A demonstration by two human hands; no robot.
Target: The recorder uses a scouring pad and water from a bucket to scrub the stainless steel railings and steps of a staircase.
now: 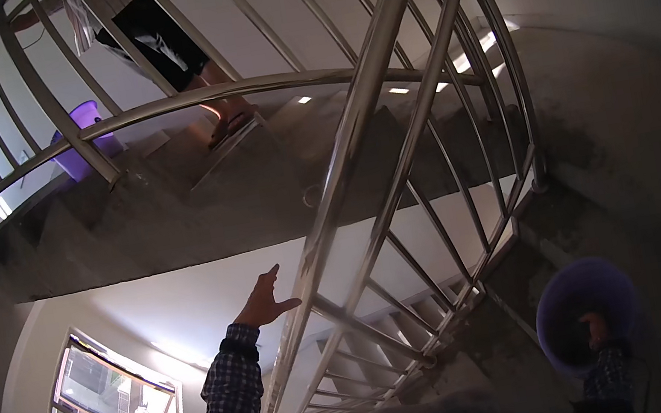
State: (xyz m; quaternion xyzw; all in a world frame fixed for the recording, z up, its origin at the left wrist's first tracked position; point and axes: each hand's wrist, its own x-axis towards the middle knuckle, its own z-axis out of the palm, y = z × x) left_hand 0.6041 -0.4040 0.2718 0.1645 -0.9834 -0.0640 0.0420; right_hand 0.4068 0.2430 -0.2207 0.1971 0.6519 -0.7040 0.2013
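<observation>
My left hand (264, 301) is raised beside the shiny metal stair handrail (330, 206), its thumb and fingers spread and holding nothing. Whether the thumb touches the rail cannot be told. At the lower right, my right hand (596, 328) is at a purple bucket (581, 277), seen against its dark inside. The fingers are dim, and their hold on the bucket's rim or handle does not show clearly. Both forearms have dark checked sleeves.
Metal balusters (437, 222) line the concrete stairs (509, 269). Beyond them, on the other flight, a person in black shorts (161, 38) stands near another purple bucket (78, 162). A window (113, 409) lies at the lower left, beyond the stairwell.
</observation>
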